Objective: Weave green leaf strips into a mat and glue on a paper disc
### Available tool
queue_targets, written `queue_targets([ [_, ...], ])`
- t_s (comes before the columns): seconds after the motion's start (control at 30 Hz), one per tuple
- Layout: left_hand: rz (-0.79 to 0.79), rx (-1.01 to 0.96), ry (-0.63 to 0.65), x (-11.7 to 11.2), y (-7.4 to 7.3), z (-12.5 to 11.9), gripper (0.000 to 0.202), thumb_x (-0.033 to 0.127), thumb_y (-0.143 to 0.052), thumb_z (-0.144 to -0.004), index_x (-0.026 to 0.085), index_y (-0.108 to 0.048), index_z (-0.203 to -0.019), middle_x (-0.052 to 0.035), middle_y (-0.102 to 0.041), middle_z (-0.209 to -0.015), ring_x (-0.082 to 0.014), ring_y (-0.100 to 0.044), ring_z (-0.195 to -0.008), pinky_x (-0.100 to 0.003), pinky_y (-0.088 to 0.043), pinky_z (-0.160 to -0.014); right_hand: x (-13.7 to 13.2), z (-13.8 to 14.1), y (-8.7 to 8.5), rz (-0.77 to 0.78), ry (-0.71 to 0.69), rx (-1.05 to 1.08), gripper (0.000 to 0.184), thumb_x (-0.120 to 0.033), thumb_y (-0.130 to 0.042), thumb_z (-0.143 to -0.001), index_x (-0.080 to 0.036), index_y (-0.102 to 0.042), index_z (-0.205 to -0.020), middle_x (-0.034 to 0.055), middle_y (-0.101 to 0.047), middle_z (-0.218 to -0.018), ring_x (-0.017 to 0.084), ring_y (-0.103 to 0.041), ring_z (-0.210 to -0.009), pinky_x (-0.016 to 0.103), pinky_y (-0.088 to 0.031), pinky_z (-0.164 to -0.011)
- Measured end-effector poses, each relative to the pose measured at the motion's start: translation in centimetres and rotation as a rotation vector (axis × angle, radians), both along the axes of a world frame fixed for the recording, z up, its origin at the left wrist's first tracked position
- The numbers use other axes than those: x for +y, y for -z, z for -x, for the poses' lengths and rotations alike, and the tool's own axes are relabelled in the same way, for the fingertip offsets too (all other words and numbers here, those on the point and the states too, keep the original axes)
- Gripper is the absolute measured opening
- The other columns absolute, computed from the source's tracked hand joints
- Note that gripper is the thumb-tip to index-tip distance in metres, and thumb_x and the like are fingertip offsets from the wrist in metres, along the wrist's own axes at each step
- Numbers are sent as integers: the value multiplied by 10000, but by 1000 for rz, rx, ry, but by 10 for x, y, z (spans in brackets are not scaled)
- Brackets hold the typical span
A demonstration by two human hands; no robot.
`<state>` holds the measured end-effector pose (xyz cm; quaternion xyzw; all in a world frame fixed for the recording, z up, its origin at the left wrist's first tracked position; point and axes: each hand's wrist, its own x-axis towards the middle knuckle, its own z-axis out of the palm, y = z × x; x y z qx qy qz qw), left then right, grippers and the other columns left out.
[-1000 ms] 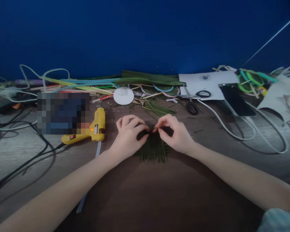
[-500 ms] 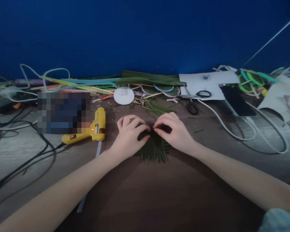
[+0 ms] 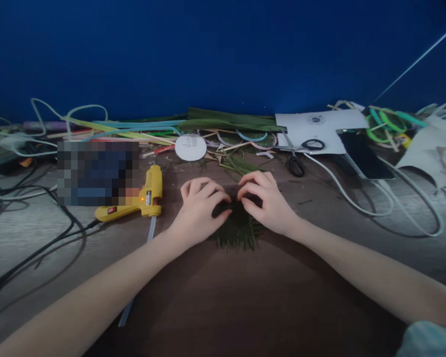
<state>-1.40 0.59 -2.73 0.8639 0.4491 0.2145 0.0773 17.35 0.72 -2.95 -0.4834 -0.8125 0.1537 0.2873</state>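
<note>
A small dark green mat of woven leaf strips (image 3: 238, 230) lies on the brown table (image 3: 245, 302) in front of me. My left hand (image 3: 200, 206) rests on its left part with fingers curled, pinching at its top edge. My right hand (image 3: 265, 201) meets it there, fingers bent and pressed onto the same top edge of the woven leaf piece. The fingertips of both hands nearly touch. The mat's upper part is hidden under my hands; its loose strip ends stick out below them.
A yellow glue gun (image 3: 137, 198) with a lit lamp lies left of my hands. Behind are long green leaves (image 3: 230, 119), coloured strips, a white round disc (image 3: 190, 147), black scissors (image 3: 297, 156), white paper, a dark phone (image 3: 364, 156), white and black cables.
My right hand's fingers have shifted slightly up and curled tighter over the mat's top edge. My left hand has barely moved.
</note>
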Motion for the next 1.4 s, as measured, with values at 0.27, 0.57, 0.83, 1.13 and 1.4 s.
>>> queue_targets([
  [0.27,1,5,27,0,1,2,117,263,-615,-760,213,-570,-856,-24,-636,-930,-242,-452,-1028,-427,-266,-894,0,0,2,-32,-26,-48,86,-130,-537,-703,-207,-569,-722,52,-575,-1026,245,-450,-995,407,-342,-815],
  [0.57,9,13,15,0,0,2,104,256,-604,-756,212,-543,-827,-32,-631,-907,-241,-465,-1000,-422,-283,-873,0,1,-1,11,-35,-38,129,-193,-572,-703,-211,-508,-813,74,-555,-1037,257,-452,-992,401,-353,-794],
  [0.83,-8,0,2,1,1,3,111,258,-618,-760,212,-560,-842,-19,-626,-911,-235,-458,-999,-416,-273,-880,2,0,5,-13,-10,-47,143,-275,-606,-747,-212,-520,-843,80,-539,-1040,270,-443,-1020,412,-355,-811],
  [1.13,23,12,-23,1,0,2,133,274,-634,-754,222,-612,-874,-32,-617,-977,-249,-446,-1024,-435,-278,-896,1,0,4,-4,85,8,75,-130,-496,-759,-201,-475,-757,78,-542,-966,235,-452,-947,402,-366,-828],
  [1.4,25,2,-32,2,0,2,119,258,-623,-755,220,-629,-868,-28,-615,-983,-245,-442,-1031,-433,-282,-901,2,0,3,14,85,31,109,-198,-551,-784,-192,-477,-704,79,-534,-957,232,-450,-951,402,-364,-851],
])
